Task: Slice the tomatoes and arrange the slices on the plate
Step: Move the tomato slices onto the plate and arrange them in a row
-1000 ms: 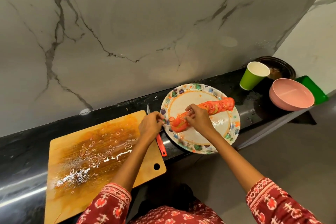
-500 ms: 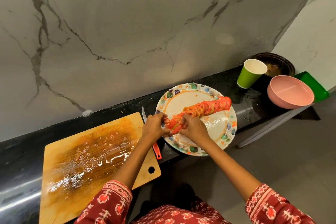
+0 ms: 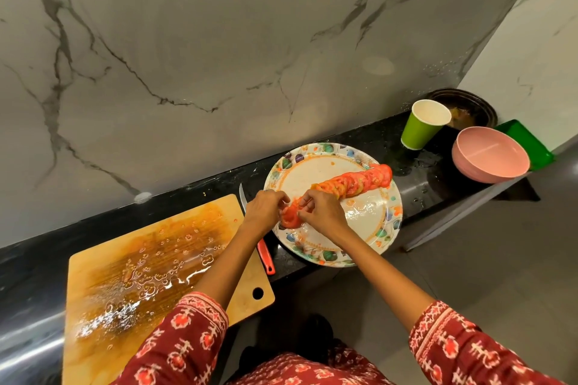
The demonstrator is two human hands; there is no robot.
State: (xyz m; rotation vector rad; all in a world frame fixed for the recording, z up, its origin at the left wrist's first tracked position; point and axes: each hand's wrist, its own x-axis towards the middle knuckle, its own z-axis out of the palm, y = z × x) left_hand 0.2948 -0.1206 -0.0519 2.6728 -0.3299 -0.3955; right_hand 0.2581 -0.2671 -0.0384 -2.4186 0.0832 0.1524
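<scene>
Your left hand (image 3: 264,208) and right hand (image 3: 322,209) meet over the near-left part of the plate (image 3: 369,228), both bent down at the end of a row of tomato slices (image 3: 353,182). The fingers of each hand are curled in and pinch the slices at that end from opposite sides; a red slice shows between your fingertips, right by the plate's left rim. How many slices each hand holds you cannot tell, since your knuckles cover them.

The row of slices runs in an overlapping line from your hands up to the far-right rim of the plate, each slice leaning on the next. The plate has a flowered border and sits on the dark counter (image 3: 187,197), smeared with juice in the middle.

Just left of the plate lies a knife (image 3: 265,251) with a red handle, its blade pointing away from you and partly hidden under your left wrist. It rests along the right edge of a wooden cutting board (image 3: 125,259), which is wet with juice and seeds and carries no tomato.

Farther right on the counter stand a green cup (image 3: 420,131), a pink bowl (image 3: 491,155), a dark pot (image 3: 475,106) behind them and a green container (image 3: 528,144) beside the bowl. Your patterned red sleeves (image 3: 187,334) fill the bottom of the view.
</scene>
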